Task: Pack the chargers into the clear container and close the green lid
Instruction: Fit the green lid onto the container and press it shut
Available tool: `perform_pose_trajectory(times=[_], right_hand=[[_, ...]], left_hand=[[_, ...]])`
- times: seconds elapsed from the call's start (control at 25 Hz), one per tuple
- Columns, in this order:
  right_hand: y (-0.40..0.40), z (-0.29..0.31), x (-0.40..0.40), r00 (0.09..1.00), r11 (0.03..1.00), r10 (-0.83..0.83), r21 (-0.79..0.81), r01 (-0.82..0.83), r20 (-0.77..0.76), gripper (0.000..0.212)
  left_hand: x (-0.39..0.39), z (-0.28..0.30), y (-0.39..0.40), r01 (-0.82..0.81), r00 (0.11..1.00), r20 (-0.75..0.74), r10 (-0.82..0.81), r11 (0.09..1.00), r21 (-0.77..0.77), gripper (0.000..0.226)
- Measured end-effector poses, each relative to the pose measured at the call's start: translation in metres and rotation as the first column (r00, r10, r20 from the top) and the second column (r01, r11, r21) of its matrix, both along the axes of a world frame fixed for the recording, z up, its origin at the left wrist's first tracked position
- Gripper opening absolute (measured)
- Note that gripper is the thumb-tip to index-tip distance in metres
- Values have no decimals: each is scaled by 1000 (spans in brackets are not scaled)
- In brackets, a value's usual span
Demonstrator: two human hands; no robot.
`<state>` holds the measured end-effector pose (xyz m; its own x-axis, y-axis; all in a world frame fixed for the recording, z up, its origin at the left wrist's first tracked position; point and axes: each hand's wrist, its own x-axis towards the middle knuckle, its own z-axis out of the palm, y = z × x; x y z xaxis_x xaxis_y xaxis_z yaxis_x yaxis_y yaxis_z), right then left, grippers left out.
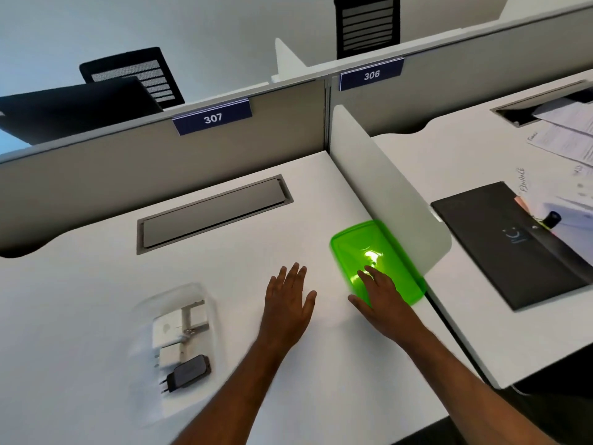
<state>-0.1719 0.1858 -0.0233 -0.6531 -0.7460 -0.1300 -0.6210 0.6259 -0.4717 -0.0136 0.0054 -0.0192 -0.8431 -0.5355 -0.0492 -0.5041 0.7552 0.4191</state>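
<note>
The chargers (pixel 179 345), two white and one dark, already lie in the clear container (pixel 175 354) on the worktop (pixel 96 284), though blur hides its walls. The lid (pixel 378 261) sits well apart by the divider (pixel 385 194). The right hand (pixel 378 293) rests spread on it, grip apart; the left hand (pixel 288 297) hovers flat, empty. Closing remains.

A white desk (pixel 96 300) carries a grey cable hatch (pixel 213 213) set flush in its top, backed by a beige partition (pixel 128 155) with blue number plates 307 (pixel 212 117) and 306 (pixel 371 74). A white divider panel (pixel 378 181) separates it from the neighbouring desk (pixel 449 155), where papers (pixel 564 136) and a dark folder (pixel 513 242) lie. Two black mesh chairs (pixel 365 24) stand beyond the partition against a pale wall
</note>
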Motion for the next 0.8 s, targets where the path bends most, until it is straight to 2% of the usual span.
perform_pose_trajectory(times=[0.32, 0.52, 0.64, 0.8], right_hand=[[17, -12, -53, 994, 993, -113, 46, 113, -11, 68], [19, -22, -71, 989, 985, -148, 88, 148, -6, 74], [20, -28, -74, 987, 984, -158, 82, 158, 1, 72], [23, -37, -70, 987, 986, -159, 55, 160, -10, 67]], left_hand=[[-65, -20, 22, 32, 999, 16, -35, 985, 172, 60], [-100, -27, 45, -43, 999, 19, 39, 936, 348, 61], [-115, -27, 53, -179, 979, 11, 202, 840, 512, 59], [-127, -26, 55, -313, 899, 4, 438, 637, 704, 52]])
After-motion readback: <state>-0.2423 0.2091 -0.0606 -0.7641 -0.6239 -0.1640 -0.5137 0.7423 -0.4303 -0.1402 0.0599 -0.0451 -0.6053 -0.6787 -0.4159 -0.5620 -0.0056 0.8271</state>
